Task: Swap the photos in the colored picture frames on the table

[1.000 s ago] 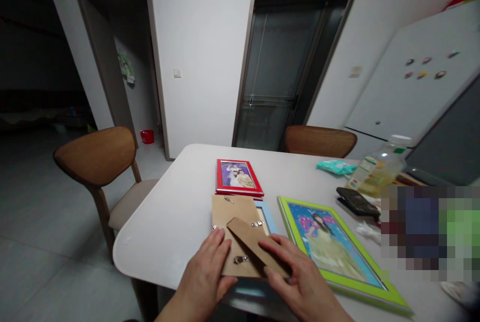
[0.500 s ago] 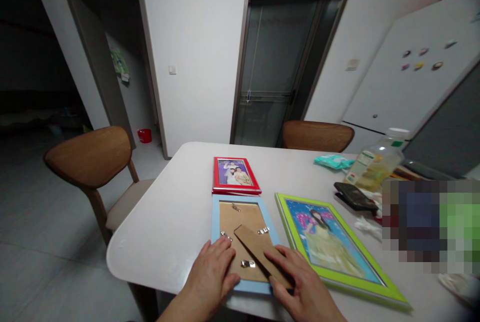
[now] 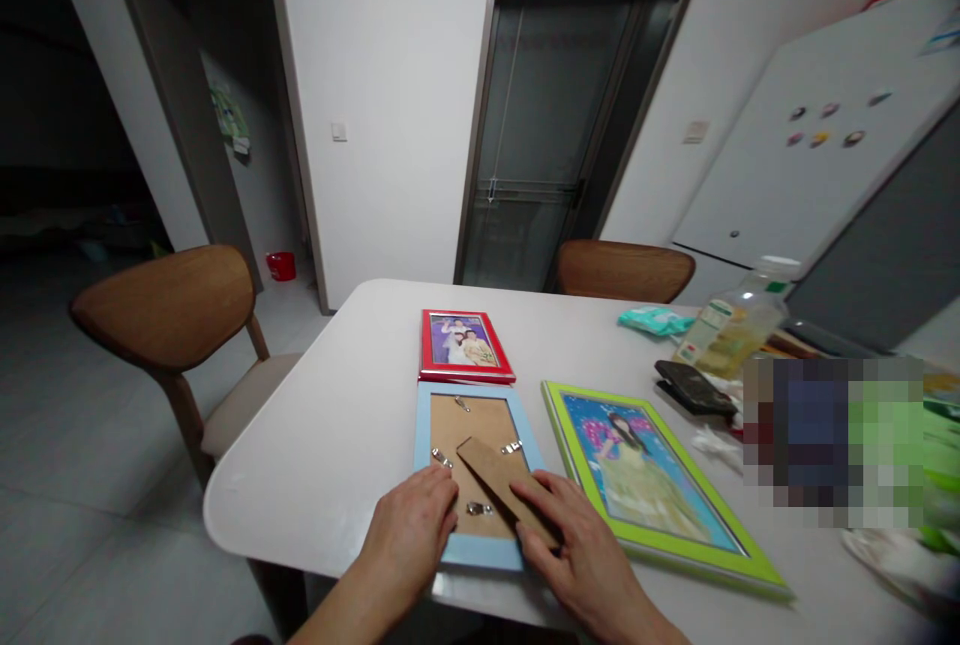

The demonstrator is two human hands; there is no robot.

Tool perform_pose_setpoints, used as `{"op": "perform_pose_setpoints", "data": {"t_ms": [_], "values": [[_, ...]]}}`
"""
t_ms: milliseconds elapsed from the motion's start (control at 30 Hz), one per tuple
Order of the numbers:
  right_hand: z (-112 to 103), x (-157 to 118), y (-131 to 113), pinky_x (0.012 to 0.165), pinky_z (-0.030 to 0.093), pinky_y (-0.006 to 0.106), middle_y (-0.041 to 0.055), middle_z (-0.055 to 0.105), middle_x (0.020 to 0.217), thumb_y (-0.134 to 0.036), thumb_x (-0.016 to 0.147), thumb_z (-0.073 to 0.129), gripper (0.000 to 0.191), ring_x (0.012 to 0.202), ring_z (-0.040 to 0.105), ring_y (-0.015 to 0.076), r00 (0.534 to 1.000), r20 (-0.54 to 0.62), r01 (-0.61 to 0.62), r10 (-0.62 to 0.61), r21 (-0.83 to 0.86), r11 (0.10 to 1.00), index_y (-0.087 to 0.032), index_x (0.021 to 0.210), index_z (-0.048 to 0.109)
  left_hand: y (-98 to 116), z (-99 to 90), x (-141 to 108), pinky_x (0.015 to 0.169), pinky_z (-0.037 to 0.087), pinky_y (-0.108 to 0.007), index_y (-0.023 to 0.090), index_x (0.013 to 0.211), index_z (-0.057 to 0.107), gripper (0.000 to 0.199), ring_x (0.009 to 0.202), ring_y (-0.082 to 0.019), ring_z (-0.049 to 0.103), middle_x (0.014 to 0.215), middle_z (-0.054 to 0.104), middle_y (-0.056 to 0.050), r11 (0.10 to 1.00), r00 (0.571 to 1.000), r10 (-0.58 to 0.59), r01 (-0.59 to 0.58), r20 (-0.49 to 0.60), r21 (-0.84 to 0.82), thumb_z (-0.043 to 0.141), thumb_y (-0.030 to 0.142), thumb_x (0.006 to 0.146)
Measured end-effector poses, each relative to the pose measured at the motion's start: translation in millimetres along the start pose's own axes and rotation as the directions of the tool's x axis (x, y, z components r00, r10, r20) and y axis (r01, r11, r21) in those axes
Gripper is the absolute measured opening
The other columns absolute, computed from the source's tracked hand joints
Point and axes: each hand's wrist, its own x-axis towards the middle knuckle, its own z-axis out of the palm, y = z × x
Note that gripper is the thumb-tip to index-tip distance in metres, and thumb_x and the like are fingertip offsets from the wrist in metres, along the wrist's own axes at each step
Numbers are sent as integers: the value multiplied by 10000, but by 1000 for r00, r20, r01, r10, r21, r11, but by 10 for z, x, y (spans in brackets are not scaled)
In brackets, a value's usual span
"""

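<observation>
A light blue picture frame (image 3: 481, 551) lies face down on the table, its brown backing board (image 3: 480, 413) showing with small metal clips around it. My left hand (image 3: 412, 515) is closed over the frame's left edge, fingers together near a clip; its thumb is mostly hidden. Between the thumb and fingers of my right hand (image 3: 574, 540) is the brown stand leg (image 3: 489, 473), lying slantwise over the backing. Just beyond sits a red picture frame (image 3: 480, 376) with a photo facing up. To the right a larger lime-green picture frame (image 3: 769, 580) also lies face up.
On the right side of the white table (image 3: 322, 425) are a black phone-like object (image 3: 694, 390), a bottle of yellowish liquid (image 3: 739, 325), a teal packet (image 3: 654, 321) and crumpled tissue (image 3: 712, 443). Wooden chairs stand at the left (image 3: 165, 310) and far side (image 3: 626, 270).
The whole view has shifted slightly. My left fingers have drawn closer together at the blue frame's edge. My right hand keeps its hold on the stand leg.
</observation>
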Motion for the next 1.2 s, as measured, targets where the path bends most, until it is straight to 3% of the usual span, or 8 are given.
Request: {"op": "perform_pose_setpoints", "data": {"t_ms": [133, 300, 433, 567, 833, 1200], "values": [[-12, -9, -11, 821, 389, 400, 90, 546, 1001, -245, 739, 453, 259, 928, 473, 211, 1000, 11, 26, -26, 19, 999, -210, 954, 592, 1, -3, -63, 935, 357, -323, 199, 958, 555, 198, 1098, -177, 452, 1158, 537, -47, 1000, 1000, 11, -11, -11, -23, 487, 220, 774], [-64, 97, -10, 841, 369, 374, 89, 527, 1021, -262, 770, 424, 266, 953, 450, 206, 997, 69, 19, -21, 20, 1000, -197, 975, 581, 6, 4, -132, 947, 332, -380, 175, 1038, 512, 545, 1139, -244, 399, 1232, 466, -94, 999, 1000, 11, -10, 20, -46, 672, 415, 576], [-58, 316, 36, 821, 366, 355, 109, 510, 989, -219, 776, 389, 315, 922, 447, 209, 998, 40, -42, 46, -86, 995, -150, 1042, 543, -12, 38, -147, 956, 320, -363, 173, 984, 528, 500, 1145, -232, 391, 1232, 466, -91, 999, 1000, 2, -2, 3, -50, 690, 376, 557], [-2, 468, 113, 796, 362, 331, 95, 501, 932, -190, 780, 370, 272, 875, 453, 197, 997, 44, -63, 71, -156, 986, -163, 939, 590, -24, 56, -146, 951, 330, -349, 164, 944, 537, 478, 1136, -231, 401, 1219, 478, -96, 999, 1000, -8, 8, -7, -52, 699, 375, 546], [54, 615, 286, 691, 382, 259, 48, 492, 787, -209, 791, 377, 266, 759, 478, 152, 993, 79, -77, 87, -118, 990, -186, 822, 640, -37, 80, -145, 943, 338, -364, 177, 892, 542, 419, 1133, -239, 404, 1213, 485, -92, 998, 1000, 5, -7, -19, -63, 695, 366, 551], [44, 582, 312, 723, 401, 268, 50, 481, 838, -163, 744, 397, 228, 771, 487, 143, 994, 83, -71, 70, 7, 997, -159, 759, 624, -20, 78, -140, 937, 344, -376, 183, 870, 534, 388, 1132, -246, 406, 1204, 493, -87, 997, 1000, -16, 16, -9, -74, 683, 359, 558]]}}
